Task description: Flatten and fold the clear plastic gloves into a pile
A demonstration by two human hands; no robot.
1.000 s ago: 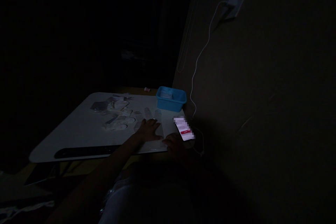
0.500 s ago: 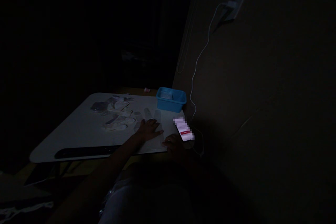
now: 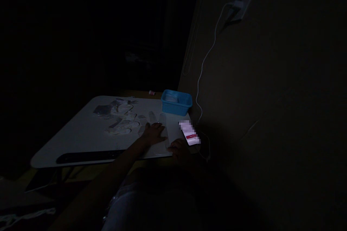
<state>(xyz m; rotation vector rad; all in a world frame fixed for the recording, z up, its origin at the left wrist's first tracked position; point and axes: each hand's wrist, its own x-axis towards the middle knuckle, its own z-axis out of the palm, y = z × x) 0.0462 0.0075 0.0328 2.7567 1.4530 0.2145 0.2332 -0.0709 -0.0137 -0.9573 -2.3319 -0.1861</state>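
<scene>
Though the room is very dark, the white desk [image 3: 81,137] stands out. On it, toward the near right corner, the left hand [image 3: 154,134] lies palm down, its fingers [image 3: 159,127] spread flat and holding nothing. Pale clear strips [image 3: 153,117] lie just beyond the fingertips; whether they touch I cannot tell. The right hand [image 3: 179,151] sits at the desk's near right edge, just on the near side of the lit phone [image 3: 189,133]. It is too dark to tell whether its fingers are spread or curled, or whether they touch the phone. The phone lies flat at the desk's right edge, and a white cable [image 3: 206,57] runs up the wall to a plug [image 3: 238,6]. A blue tub [image 3: 176,103] stands at the far right corner, beyond the phone. More clear pieces [image 3: 119,117] are scattered left of the left hand. A dark bar [image 3: 89,156] lies along the near edge.
</scene>
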